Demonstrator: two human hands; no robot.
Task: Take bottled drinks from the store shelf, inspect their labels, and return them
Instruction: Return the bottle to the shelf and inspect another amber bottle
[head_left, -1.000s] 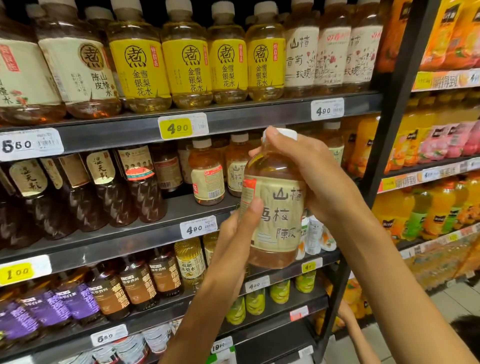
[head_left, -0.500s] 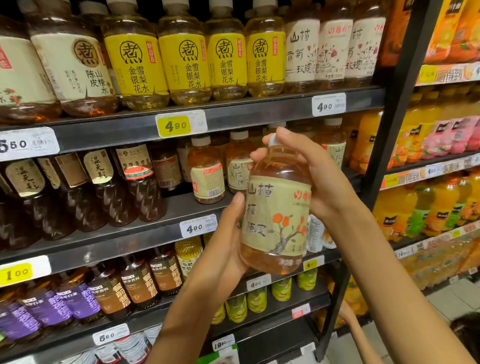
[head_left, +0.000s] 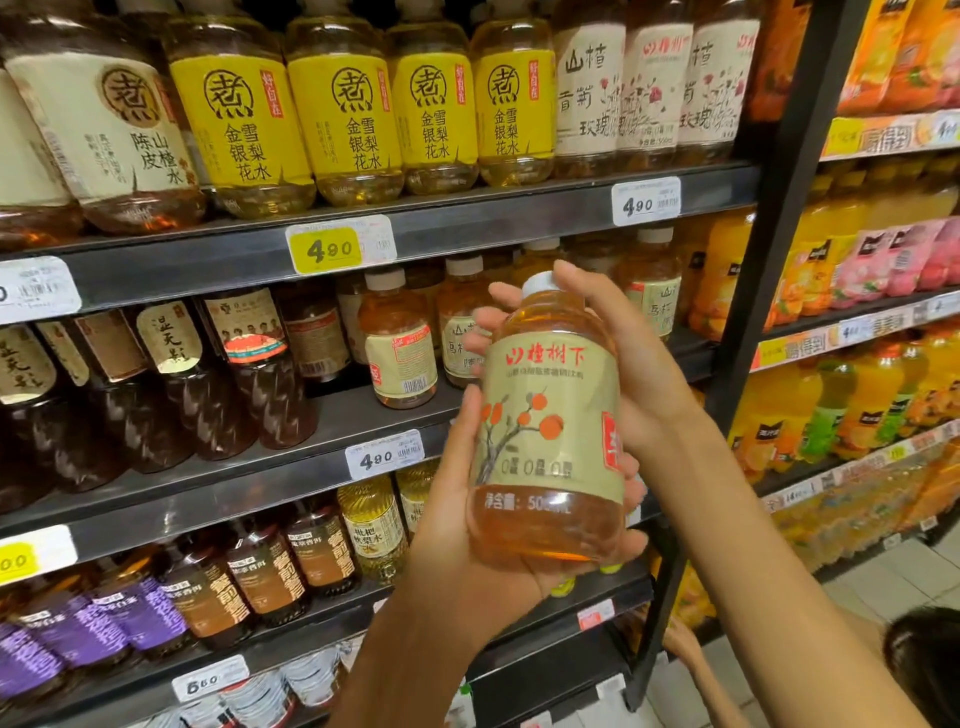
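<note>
- Both hands have a grip on one bottle (head_left: 548, 431): the left hand (head_left: 467, 540) cups its base from below and the left, fingers curled under the bottom, thumb up along the label's left edge.
- Right hand (head_left: 631, 364) wraps the upper body from the right and behind, fingers curled round the shoulder just under the white cap (head_left: 540, 282).
- That bottle is upright, held in the air in front of the middle shelf (head_left: 291, 462), its beige label facing the viewer with red characters and a branch of orange fruit; amber drink shows above and below it.
- Matching bottles (head_left: 397, 345) stand on the shelf behind it.
- Yellow-labelled bottles (head_left: 343, 109) line the top shelf.
- A white price tag (head_left: 383, 454) sits on the shelf edge, left of the held bottle.
</note>
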